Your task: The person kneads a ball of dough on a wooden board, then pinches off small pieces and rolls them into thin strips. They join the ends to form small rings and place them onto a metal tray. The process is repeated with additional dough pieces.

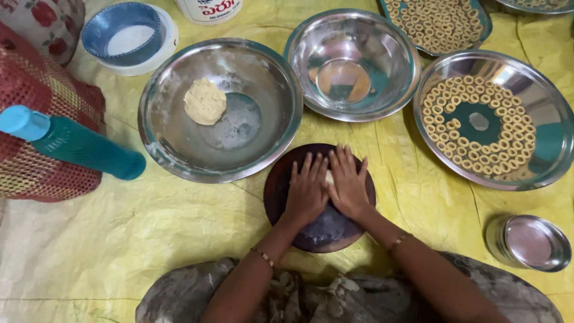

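Pressing flat and open, left hand (306, 192) and right hand (348, 186) pin what seems a pale dough piece (329, 177) against the round dark wooden board (317, 230) for rolling.

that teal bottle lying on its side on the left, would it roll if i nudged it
Probably yes: the teal bottle lies on its side and looks round, so a sideways push could set it rolling. It partly rests against the red mesh bag, which may check it that way. The smooth plastic might feel slick under floury hands.
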